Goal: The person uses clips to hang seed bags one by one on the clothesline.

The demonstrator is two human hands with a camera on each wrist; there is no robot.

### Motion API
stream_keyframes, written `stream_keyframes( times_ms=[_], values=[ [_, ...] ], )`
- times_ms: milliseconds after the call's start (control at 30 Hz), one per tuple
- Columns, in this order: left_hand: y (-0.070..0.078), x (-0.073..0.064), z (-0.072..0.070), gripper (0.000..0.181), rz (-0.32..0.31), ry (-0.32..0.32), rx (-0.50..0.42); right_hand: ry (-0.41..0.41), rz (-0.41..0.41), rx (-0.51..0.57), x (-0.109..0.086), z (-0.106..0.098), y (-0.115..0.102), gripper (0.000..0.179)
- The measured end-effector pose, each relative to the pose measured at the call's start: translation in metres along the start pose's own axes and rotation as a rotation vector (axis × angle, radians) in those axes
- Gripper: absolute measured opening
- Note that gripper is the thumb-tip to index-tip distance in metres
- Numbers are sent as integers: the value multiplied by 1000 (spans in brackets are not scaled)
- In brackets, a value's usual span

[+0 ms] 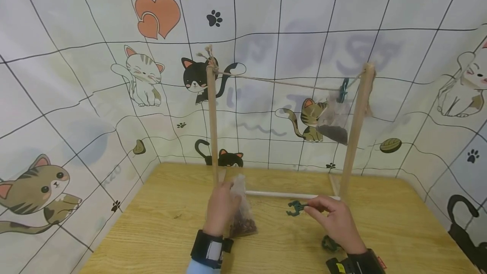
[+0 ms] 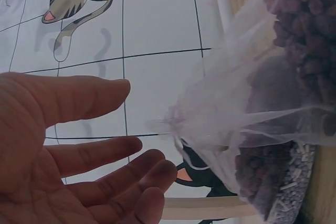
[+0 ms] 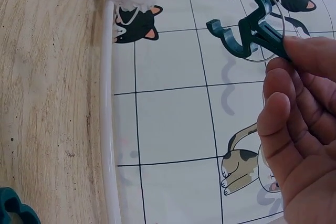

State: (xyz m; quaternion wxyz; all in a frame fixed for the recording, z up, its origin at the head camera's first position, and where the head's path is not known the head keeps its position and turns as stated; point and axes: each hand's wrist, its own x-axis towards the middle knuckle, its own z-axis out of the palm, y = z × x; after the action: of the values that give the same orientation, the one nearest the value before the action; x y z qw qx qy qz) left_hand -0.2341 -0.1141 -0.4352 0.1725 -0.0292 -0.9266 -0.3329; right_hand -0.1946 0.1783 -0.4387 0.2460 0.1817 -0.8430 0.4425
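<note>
My left hand point(image 1: 222, 206) is beside a sheer drawstring pouch point(image 1: 244, 223) with dark reddish-purple pieces, standing on the table near the left post. In the left wrist view, its thumb and fingers are spread apart just short of the pouch's gathered neck point(image 2: 176, 123), with nothing between them. Pale pellets point(image 2: 296, 182) also show low in that view. My right hand point(image 1: 336, 223) pinches a dark green plastic clip point(image 3: 249, 22) by its handle end between thumb and fingers, with the clip's curved jaws pointing away from the hand. A thin wire ring surrounds the clip.
A wooden frame has a left post point(image 1: 212, 126), a right post point(image 1: 357, 130) and a white rod point(image 1: 281, 194) low between them. From its cord point(image 1: 275, 81), another green clip point(image 1: 343, 90) hangs a pouch point(image 1: 335, 117). More green plastic point(image 1: 330, 244) lies by my right wrist.
</note>
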Motion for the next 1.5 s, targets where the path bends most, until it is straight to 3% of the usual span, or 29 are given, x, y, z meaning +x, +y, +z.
stream_keyframes(
  times_ms=[133,367,733,1100,1267,1500],
  values=[
    [-5,0,6,36,-24,-29,-2,4,6,1,0,-1,0,8],
    [-11,0,15,41,-7,-47,12,3,27,-5,-1,-2,-1,7],
    [-11,1,17,50,-75,-105,-63,6,15,-19,-1,-1,0,7],
    [-7,0,12,30,-90,-153,-127,8,6,-31,-1,-1,2,8],
    [-3,-1,8,15,-43,-187,-131,9,-2,-44,-1,0,2,9],
    [8,-5,-3,10,66,-246,-140,29,-18,-69,-1,-1,2,11]
  ],
)
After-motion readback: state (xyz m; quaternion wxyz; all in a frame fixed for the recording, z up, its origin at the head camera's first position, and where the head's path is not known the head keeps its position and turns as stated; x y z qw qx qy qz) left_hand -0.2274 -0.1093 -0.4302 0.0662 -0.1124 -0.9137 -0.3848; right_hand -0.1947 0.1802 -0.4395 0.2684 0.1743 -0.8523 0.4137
